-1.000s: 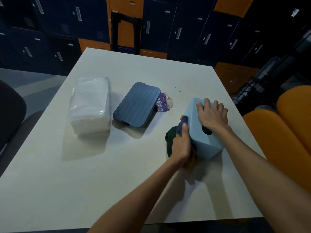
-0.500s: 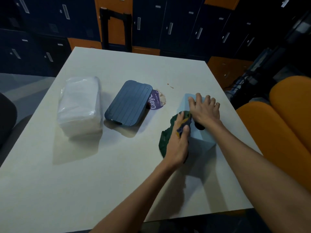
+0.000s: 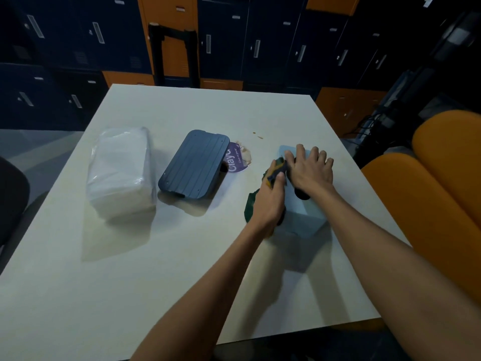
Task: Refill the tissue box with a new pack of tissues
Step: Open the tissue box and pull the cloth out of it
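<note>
A light blue tissue box [image 3: 302, 217] lies on the white table [image 3: 130, 295] at the right, its dark slot partly covered by my right hand [image 3: 311, 170], which presses flat on top. My left hand [image 3: 268, 201] is at the box's left side, fingers closed on a dark green and blue crumpled wrapper [image 3: 251, 207] that sticks out beside the box. A new pack of white tissues in clear plastic [image 3: 121, 173] lies at the left. The dark blue ribbed lid [image 3: 194, 168] of the box lies flat between them.
A purple round label [image 3: 238, 158] peeks out from under the lid's right edge. Orange chairs [image 3: 442, 194] stand close to the table's right side. Dark blue and orange lockers [image 3: 234, 40] line the back. A dark chair [image 3: 13, 199] is at the left edge.
The box has tipped from leaning on its side to lying flatter under my right hand. My left hand has slid further along the box's left side with the wrapper.
</note>
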`<action>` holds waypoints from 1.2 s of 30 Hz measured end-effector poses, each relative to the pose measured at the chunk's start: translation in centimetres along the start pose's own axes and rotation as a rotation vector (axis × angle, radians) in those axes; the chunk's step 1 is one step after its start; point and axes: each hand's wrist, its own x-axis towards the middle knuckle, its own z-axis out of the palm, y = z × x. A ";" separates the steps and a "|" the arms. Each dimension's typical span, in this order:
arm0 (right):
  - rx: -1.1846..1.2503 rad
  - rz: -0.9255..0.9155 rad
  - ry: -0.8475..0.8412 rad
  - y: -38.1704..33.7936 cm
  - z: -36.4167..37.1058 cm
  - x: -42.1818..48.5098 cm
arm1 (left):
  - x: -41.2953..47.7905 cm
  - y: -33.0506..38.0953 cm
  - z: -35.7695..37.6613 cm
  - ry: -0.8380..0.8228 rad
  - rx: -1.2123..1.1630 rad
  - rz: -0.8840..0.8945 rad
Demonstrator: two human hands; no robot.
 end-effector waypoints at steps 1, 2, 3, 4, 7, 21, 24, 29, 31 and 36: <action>0.004 0.003 -0.002 0.0 -0.1 0.0 | -0.9 -0.4 -0.4 -0.020 -0.005 0.002; 0.016 0.011 -0.006 0.0 -0.2 0.0 | -1.6 -0.7 -0.8 -0.045 0.002 0.006; 0.026 0.016 -0.010 0.0 -0.2 0.0 | -2.0 -0.9 -1.4 -0.070 0.029 0.007; 0.035 0.017 -0.017 0.0 -0.2 0.0 | -2.5 -0.8 -2.0 -0.100 0.069 -0.002; 0.045 0.010 -0.040 0.0 -0.4 -0.1 | -3.7 0.1 -4.1 -0.211 0.165 -0.129; 0.249 -0.154 0.006 -1.4 -4.5 -0.3 | -2.8 5.5 -12.6 0.019 -0.064 -0.117; 0.351 -0.286 0.023 -3.4 -6.0 -1.1 | -2.7 6.4 -13.7 -0.063 -0.044 -0.091; 0.513 -0.492 -0.102 -6.6 -6.0 -3.5 | -2.4 5.3 -14.1 -0.087 0.106 -0.143; 0.514 -0.539 -0.153 -7.8 -5.5 -4.7 | -2.1 3.5 -13.9 -0.102 0.284 -0.160; 0.483 -0.566 -0.161 -9.0 -4.7 -5.5 | -1.7 -0.1 -13.6 -0.044 0.911 0.041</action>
